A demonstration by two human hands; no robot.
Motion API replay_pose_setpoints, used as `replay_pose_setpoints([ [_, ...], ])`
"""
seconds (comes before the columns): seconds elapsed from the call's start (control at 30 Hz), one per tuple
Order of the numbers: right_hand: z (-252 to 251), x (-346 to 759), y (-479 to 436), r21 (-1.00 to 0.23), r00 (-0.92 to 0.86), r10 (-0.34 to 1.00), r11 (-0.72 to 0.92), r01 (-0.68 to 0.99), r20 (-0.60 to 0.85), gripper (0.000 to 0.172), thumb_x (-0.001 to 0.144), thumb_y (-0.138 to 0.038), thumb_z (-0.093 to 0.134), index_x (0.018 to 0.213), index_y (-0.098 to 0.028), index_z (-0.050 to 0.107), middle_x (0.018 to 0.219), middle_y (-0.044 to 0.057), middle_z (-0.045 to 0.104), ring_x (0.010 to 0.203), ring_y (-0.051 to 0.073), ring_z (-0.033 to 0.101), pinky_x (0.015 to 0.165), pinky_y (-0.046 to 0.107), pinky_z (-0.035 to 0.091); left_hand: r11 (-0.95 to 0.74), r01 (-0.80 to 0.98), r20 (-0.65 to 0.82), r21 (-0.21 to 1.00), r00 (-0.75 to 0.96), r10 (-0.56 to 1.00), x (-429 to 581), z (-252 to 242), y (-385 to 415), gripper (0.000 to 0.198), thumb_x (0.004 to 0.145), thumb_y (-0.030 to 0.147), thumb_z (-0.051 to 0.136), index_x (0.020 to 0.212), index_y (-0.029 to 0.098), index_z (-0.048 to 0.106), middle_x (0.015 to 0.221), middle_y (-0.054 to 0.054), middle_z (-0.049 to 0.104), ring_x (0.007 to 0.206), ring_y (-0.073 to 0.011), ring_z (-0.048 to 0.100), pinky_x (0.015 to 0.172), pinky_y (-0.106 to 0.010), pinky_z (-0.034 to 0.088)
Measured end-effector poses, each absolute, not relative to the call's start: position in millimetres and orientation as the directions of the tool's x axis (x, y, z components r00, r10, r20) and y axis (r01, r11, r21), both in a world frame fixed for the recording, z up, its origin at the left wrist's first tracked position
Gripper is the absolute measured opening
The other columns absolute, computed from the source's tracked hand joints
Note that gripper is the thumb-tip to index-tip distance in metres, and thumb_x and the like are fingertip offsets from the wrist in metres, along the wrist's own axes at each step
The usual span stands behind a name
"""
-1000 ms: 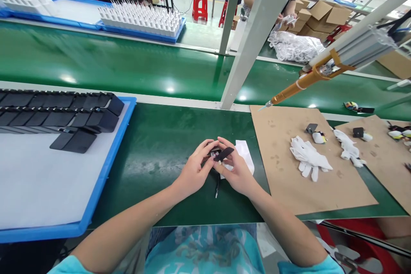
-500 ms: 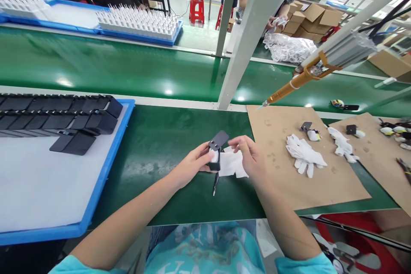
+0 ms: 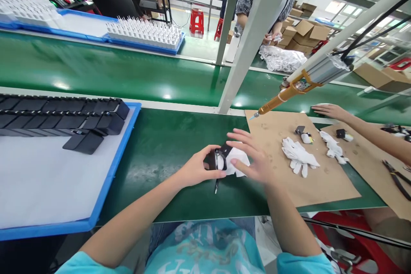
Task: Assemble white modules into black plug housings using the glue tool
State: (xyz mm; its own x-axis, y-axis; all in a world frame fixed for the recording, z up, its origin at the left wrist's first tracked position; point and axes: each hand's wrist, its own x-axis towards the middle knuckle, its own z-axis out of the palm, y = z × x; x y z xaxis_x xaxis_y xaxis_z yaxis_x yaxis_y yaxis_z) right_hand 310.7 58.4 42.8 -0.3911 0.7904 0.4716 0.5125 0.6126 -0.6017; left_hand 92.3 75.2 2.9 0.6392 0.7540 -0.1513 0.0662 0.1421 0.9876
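Observation:
Between the thumb and fingers of my left hand (image 3: 199, 166) sits a small black case with a flip lid (image 3: 220, 159); something white and rounded shows inside. Its lid stands raised toward the upper right. My right hand (image 3: 252, 156) hovers just right of the case, fingers spread and slightly blurred, holding nothing; whether a fingertip touches the lid I cannot tell. Beneath the hands lies a white cloth (image 3: 236, 163) on the green bench. The tip of a thin dark tool (image 3: 216, 186) pokes out below the case.
At left, a blue tray (image 3: 111, 171) holds rows of black cases (image 3: 64, 115). An orange dispenser (image 3: 276, 99) hangs above brown paper (image 3: 272, 184) with white gloves (image 3: 298, 154). A co-worker's arm (image 3: 356, 122) reaches in from the right, near pliers (image 3: 398, 177). A metal post (image 3: 244, 47) rises ahead.
My left hand has turned the case, so its white inside faces more toward me. My right hand's fingers have spread apart. A co-worker's arm has appeared at the right.

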Motion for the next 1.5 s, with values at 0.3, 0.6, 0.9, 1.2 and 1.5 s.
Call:
replay_pose_setpoints([
  [0.3,52,314,56,-0.636,-0.489,0.816,0.558,0.533,0.307,0.035,0.09,-0.024,0.059,0.125,-0.031,0.059,0.113,0.006,0.069,0.105,0.022,0.063,0.089,0.041,0.055,-0.168,0.225,0.021,0.96,0.539,0.842,92,13,72,0.063,0.067,0.047,0.079,0.12,0.025,0.055,0.119,-0.006,0.061,0.106,-0.0251,0.06,0.091,-0.04,0.05],
  [0.6,40,301,44,-0.686,-0.204,0.885,0.455,0.568,0.419,0.021,0.091,-0.025,0.055,0.107,-0.03,0.069,0.115,0.007,0.066,0.096,0.021,0.063,0.084,0.041,0.056,-0.2,0.241,0.037,0.95,0.548,0.836,92,16,70,0.06,0.07,0.049,0.076,0.12,0.023,0.055,0.115,-0.006,0.064,0.102,-0.0254,0.061,0.09,-0.039,0.049],
  [0.9,37,288,45,-0.905,-0.031,0.996,0.087,0.416,0.082,0.023,0.088,-0.042,0.059,0.094,-0.023,0.071,0.072,0.0,0.061,0.049,0.01,0.056,0.048,0.025,0.05,-0.312,0.343,0.101,0.886,0.514,0.852,93,13,70,0.061,0.07,0.049,0.076,0.12,0.024,0.054,0.114,-0.006,0.059,0.104,-0.0251,0.058,0.09,-0.04,0.047],
  [1.2,45,282,41,-0.924,-0.083,0.986,0.166,0.345,0.146,0.017,0.089,-0.034,0.059,0.1,-0.027,0.069,0.107,0.005,0.069,0.09,0.018,0.066,0.073,0.033,0.059,-0.343,0.369,0.109,0.864,0.528,0.842,95,11,69,0.059,0.066,0.051,0.078,0.113,0.021,0.057,0.108,-0.006,0.055,0.1,-0.0252,0.057,0.085,-0.039,0.049],
  [1.5,29,287,38,-0.906,-0.177,0.933,0.35,0.239,0.313,0.019,0.093,-0.03,0.053,0.104,-0.031,0.069,0.101,0.005,0.071,0.103,0.022,0.063,0.089,0.043,0.055,-0.192,0.261,0.024,0.946,0.536,0.844,92,15,70,0.06,0.065,0.046,0.081,0.115,0.025,0.056,0.113,-0.004,0.059,0.1,-0.0241,0.058,0.088,-0.039,0.048],
])
